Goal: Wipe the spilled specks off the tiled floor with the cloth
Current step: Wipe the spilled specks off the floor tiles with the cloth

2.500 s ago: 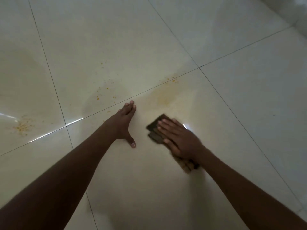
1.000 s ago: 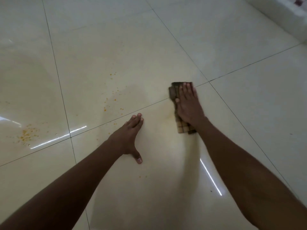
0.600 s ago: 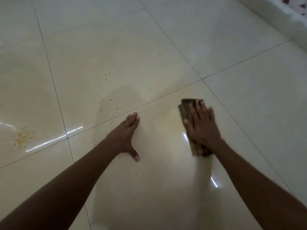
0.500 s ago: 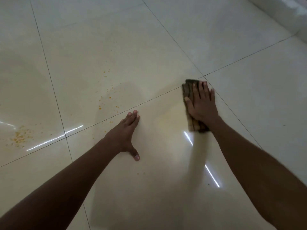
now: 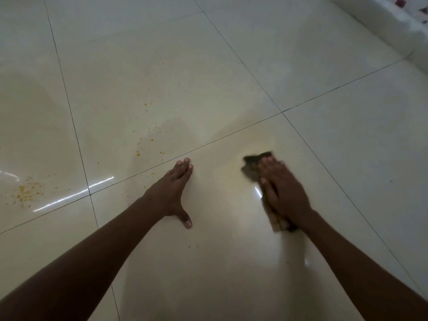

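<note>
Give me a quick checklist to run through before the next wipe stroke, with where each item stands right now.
1. Cloth under the wiping hand: ok, the right hand presses it flat with straight fingers.
2. Cloth flat on the tiled floor: cannot tell, it is motion-blurred.
3. Support: ok, the left hand rests flat on the floor, apart from the cloth.
4. Specks beyond the left fingertips: not ok, orange specks lie there unwiped.
5. Far-left patch: not ok, a yellow cluster remains on the neighbouring tile.
6. Specks near the left thumb: not ok, a couple lie there.
</note>
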